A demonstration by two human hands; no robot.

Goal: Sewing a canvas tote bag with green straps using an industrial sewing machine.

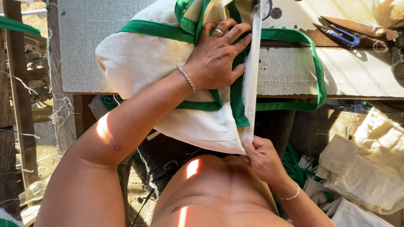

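Note:
A cream cloth bag (pixel 143 63) with green trim and a green strap (pixel 315 71) lies over the front edge of a worn sewing table (pixel 357 71). My left hand (pixel 216 56) presses flat on the bag, fingers spread, with a ring and a chain bracelet on it. My right hand (pixel 261 157) sits below the table edge and pinches the lower corner of the bag's cream edge, pulling it taut. The sewing machine (pixel 269 8) shows only partly at the top, just above the cloth.
Blue-handled thread snips (pixel 343 35) and large scissors (pixel 357 27) lie on the table's far right. A pile of cream cloth pieces (pixel 366 168) and green strap scraps sits low on the right. Wooden posts (pixel 19 92) with loose threads stand on the left.

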